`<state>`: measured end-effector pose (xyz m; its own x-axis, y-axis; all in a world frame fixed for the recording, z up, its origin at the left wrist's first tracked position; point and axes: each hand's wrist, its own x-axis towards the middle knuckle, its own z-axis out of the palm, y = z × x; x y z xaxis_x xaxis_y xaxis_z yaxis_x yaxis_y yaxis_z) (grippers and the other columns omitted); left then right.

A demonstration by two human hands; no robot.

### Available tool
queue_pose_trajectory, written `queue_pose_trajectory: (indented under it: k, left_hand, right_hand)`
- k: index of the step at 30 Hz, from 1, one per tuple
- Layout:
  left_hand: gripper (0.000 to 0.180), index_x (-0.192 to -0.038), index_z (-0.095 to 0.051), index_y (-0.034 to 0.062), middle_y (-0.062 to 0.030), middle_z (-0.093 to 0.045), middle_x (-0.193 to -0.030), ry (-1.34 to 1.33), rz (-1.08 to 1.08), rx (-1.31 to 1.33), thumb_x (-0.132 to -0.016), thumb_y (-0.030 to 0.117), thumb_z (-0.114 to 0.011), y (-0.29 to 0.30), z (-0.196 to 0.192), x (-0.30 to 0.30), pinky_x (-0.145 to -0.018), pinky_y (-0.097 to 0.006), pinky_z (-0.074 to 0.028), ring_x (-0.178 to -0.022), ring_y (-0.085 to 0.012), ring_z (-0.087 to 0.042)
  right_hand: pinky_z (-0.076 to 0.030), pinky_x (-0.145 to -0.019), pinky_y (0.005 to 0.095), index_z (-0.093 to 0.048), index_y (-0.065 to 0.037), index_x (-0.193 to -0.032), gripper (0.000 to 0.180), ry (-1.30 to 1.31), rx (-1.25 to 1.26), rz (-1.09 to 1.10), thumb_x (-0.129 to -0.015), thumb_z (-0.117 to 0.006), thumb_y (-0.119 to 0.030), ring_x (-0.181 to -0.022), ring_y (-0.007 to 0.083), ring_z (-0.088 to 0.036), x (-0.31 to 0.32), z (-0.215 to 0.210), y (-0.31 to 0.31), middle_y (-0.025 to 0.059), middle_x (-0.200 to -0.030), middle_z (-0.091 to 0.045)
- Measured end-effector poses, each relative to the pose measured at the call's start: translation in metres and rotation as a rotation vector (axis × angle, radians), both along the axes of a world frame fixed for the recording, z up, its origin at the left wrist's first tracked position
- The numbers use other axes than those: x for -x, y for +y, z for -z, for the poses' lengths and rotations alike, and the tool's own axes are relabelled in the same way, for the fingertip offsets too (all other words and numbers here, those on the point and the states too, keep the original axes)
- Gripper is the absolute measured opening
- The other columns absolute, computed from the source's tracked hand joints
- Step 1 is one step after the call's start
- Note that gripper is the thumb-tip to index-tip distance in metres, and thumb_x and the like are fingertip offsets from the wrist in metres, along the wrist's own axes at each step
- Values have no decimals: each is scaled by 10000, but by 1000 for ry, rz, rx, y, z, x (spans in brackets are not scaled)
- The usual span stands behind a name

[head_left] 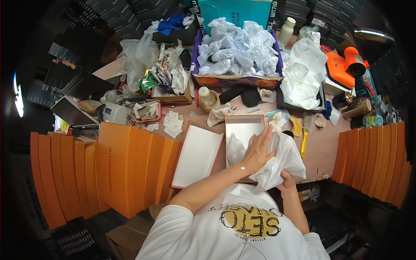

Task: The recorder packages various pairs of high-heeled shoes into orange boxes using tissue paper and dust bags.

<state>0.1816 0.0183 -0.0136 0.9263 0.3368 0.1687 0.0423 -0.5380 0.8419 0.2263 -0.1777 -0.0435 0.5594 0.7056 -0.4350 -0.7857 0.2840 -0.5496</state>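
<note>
A thin white wrapping (pixel 284 162), bunched up and loosely folded, is in front of me over the right edge of an open orange box (pixel 245 125). My right hand (pixel 287 184) grips its lower right side with bent fingers. Stretched out flat, the fingers of my left hand (pixel 260 149) lie against its upper left part, above the box. What the wrapping covers, if anything, I cannot make out. The box has a white inside, with some pale sheet in it. Left of it lies an orange lid (pixel 197 154), white side up.
Orange boxes stand in rows at the left (pixel 125 169) and right (pixel 372 160). Behind are a carton of crumpled white plastic (pixel 238 50), a tray of white paper (pixel 303 73) and an orange tape dispenser (pixel 342 69). A yellow-handled brush (pixel 304 143) lies right of the wrapping.
</note>
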Motion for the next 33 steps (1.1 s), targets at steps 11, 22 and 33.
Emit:
queue_pose_trajectory:
  k: [11,22,33]
  left_hand:
    - [337,-1086,-671,134,-102,-659,-1038,765,854,-779,-750,160,-651,51,65,22,-1068,-572,-261,-1056,-279,-582]
    - [441,-1070,-597,144,-35,-621,-1016,64,358,-646,-652,44,-697,79,-23,29,-1089,-606,-196,-1060,-196,-568]
    - [422,-1196,-544,29,-159,-578,-1182,631,610,-603,-798,156,-603,27,30,126,-1053,-500,-321,-1192,-332,-493]
  right_hand:
    - [-435,-1018,442,-427,-39,-1340,638,-210,112,201,-771,-704,-124,-1180,278,-533,-39,-16,-80,88,-1274,-553]
    - [-452,-1009,426,-347,-64,-1395,826,-537,2,301,-752,-796,-325,-1217,265,-500,-62,-69,-97,75,-1334,-494]
    - [-301,-1080,377,-303,105,-1362,751,-968,699,-553,-799,-713,-174,-1271,361,-398,-7,63,116,275,-1342,-418]
